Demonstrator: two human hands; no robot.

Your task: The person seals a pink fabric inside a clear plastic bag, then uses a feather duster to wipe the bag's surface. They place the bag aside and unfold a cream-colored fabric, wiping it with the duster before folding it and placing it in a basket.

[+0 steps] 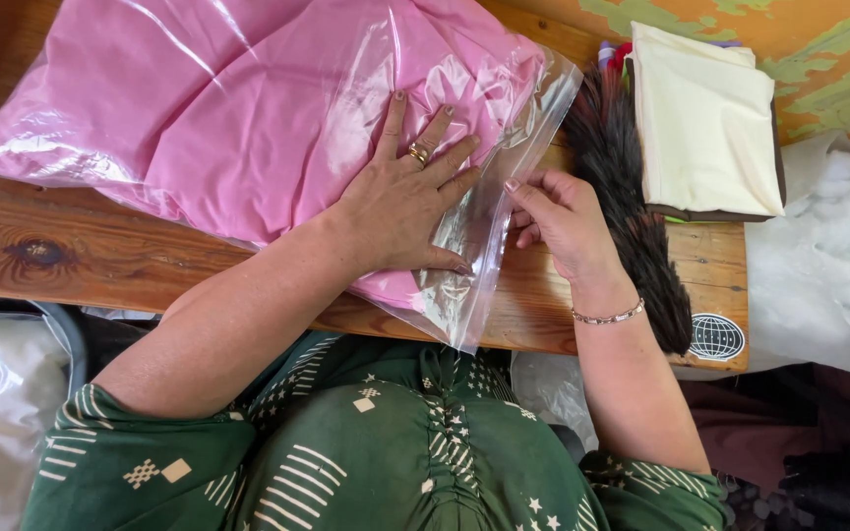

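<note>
- The wooden counter (100, 251) carries everything; all places below are told from the clear plastic bag (504, 157), which lies across the counter's upper left and middle.
- Inside the bag sits a folded pink cloth (228, 108) that fills nearly all of it; the bag's open end points toward the person and hangs a little over the counter's near edge.
- Right of the bag lies a dark feather duster (632, 206), and further right of that a folded cream cloth (705, 123) on a dark board; white stuffing (828, 265) is heaped beyond the counter's right end.
- The left hand (405, 202) lies flat on the bag, fingers spread, palm pressing the pink cloth down; its grip is fully open and it clasps nothing.
- The right hand (563, 211) is at the bag's right edge, fingertips pinched together on the plastic strip of the mouth.
- By my judgement the step in hand is closing the bag's mouth, with the cloth already in.
- The next move likely calls for steady pressure from the flat hand while the pinch runs along the strip, kept straight.
</note>
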